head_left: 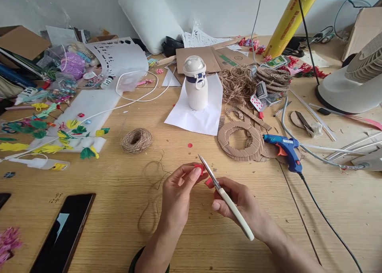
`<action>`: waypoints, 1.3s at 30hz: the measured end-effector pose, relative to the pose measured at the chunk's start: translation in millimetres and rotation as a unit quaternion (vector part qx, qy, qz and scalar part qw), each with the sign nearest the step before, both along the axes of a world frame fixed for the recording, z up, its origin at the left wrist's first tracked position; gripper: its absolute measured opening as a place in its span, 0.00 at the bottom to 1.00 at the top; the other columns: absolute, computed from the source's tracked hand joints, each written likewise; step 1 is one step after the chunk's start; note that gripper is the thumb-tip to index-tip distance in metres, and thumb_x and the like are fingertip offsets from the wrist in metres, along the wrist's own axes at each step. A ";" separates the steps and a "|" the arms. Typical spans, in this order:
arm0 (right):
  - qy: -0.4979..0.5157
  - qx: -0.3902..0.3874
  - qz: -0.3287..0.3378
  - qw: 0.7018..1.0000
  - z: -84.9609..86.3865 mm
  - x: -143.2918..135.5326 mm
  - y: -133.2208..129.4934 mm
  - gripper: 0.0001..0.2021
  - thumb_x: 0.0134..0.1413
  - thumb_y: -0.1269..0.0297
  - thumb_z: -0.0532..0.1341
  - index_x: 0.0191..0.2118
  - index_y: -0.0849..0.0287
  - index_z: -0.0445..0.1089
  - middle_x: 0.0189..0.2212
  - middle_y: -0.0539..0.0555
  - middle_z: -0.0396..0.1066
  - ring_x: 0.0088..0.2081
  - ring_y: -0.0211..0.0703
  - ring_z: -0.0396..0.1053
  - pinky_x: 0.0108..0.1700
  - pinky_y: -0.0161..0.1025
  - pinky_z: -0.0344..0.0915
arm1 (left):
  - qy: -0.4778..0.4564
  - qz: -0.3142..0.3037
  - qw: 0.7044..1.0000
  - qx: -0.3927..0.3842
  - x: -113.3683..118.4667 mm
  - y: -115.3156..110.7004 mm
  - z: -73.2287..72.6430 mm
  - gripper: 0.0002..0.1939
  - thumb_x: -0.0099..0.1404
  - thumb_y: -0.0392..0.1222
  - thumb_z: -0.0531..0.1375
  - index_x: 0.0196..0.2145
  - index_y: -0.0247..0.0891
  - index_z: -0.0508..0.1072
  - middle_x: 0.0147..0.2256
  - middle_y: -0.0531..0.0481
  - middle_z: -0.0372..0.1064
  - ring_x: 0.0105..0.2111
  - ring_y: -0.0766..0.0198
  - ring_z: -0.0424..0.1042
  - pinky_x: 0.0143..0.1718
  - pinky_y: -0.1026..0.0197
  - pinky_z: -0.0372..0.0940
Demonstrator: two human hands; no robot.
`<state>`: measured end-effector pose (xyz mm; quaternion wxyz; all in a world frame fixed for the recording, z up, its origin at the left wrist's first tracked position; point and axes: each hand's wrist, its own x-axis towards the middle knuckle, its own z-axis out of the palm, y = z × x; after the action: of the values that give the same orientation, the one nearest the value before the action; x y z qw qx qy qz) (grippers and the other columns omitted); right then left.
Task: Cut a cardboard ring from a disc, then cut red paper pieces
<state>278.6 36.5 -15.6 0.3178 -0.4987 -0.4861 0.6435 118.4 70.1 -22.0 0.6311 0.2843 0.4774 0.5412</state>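
Observation:
My left hand [178, 193] pinches a small red piece [199, 169] between thumb and fingers. My right hand [238, 201] is wrapped round the white-handled scissors [235, 213], whose metal blades point up and left, close beside that red piece. A second red scrap [209, 182] shows by the fingers of my right hand, next to the blades. On the wooden table [113, 225], just beyond my hands, lies a small red disc [190, 145].
Left of my hands are a twine roll [136, 140] and a phone [64, 235]. A white bottle [197, 86] stands on paper beyond them. To the right lie a cardboard ring [223, 139] and a blue glue gun [286, 149] with its cable.

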 end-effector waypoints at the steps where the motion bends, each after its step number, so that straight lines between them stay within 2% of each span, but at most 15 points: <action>1: 0.001 0.000 0.000 1.000 -0.8 -0.3 -0.1 0.26 0.49 0.43 0.67 0.44 0.61 0.68 0.27 0.48 0.60 0.29 0.36 0.53 0.29 0.35 0.52 | 0.003 0.001 1.000 0.001 0.3 -0.1 -0.3 0.07 0.57 0.43 0.70 0.31 0.37 0.80 0.36 0.48 0.78 0.39 0.61 0.76 0.46 0.57 0.73; 11: 0.012 -0.003 -0.007 1.000 -8.1 -1.8 0.0 0.25 0.50 0.45 0.68 0.43 0.61 0.68 0.25 0.46 0.57 0.26 0.33 0.51 0.25 0.34 0.50 | 0.024 -0.019 1.000 -0.001 0.9 -0.9 -4.4 0.08 0.57 0.44 0.70 0.28 0.38 0.79 0.36 0.50 0.76 0.39 0.62 0.74 0.47 0.58 0.68; 39: 0.030 -0.035 -0.032 0.998 -10.3 -3.2 -0.6 0.23 0.43 0.48 0.73 0.39 0.60 0.70 0.22 0.44 0.58 0.22 0.31 0.53 0.22 0.33 0.52 | 0.014 -0.014 1.000 -0.017 1.7 -0.4 -5.0 0.07 0.56 0.44 0.70 0.29 0.38 0.80 0.33 0.50 0.77 0.36 0.64 0.73 0.42 0.62 0.69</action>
<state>275.3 35.9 -25.9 0.3350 -0.5054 -0.4372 0.6642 120.1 69.7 -27.0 0.6365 0.2880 0.4913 0.5201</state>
